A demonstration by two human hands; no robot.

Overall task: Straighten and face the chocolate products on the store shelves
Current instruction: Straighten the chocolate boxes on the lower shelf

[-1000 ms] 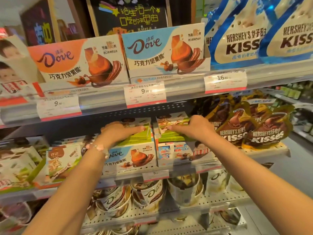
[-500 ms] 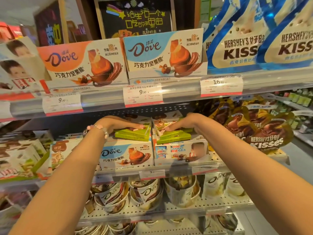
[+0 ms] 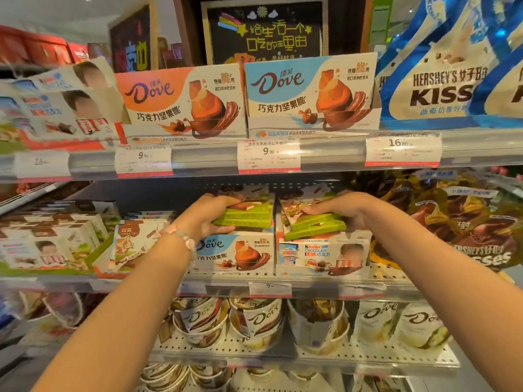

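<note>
The left hand (image 3: 209, 219) now grips its green chocolate-bar stack (image 3: 246, 215) by the edge, no longer flat on top; the right hand (image 3: 339, 212) grips a tilted stack (image 3: 311, 226); both stacks sit atop the Dove display box (image 3: 235, 253) and Kinder display box (image 3: 322, 254) on the middle shelf (image 3: 311, 281).

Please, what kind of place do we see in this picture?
Most likely a supermarket sweets aisle. Price tags are clipped along the shelf edge, Dove display boxes face outward, and Hershey's Kisses bags fill the top shelf beside them.
</note>
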